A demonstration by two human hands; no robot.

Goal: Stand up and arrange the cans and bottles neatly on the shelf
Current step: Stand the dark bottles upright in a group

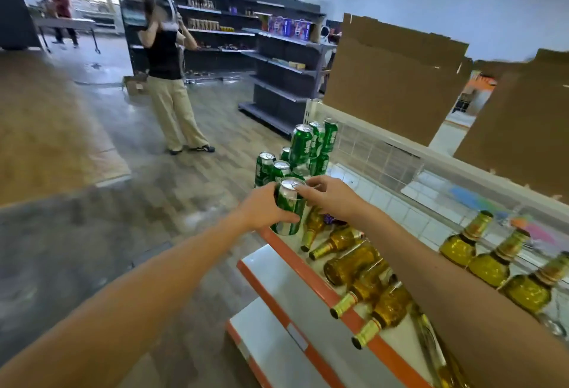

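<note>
Left hand (261, 206) curled round a tilted green can (288, 212) at the front edge of the shelf (327, 292); right hand (330, 196) pinches its top rim

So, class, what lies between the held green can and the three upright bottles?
Head view: amber bottles lying on their sides fill the stretch from the green can to the upright bottles, partly under the right forearm.

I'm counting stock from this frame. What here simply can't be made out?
Head view only.
- Label of the held can: blurred, partly covered by the left hand.
- Lying bottles: several partly under the right forearm.
- Stacked cans: rear ones hidden by front ones.
- Bottle at bottom edge: cut off.
</note>
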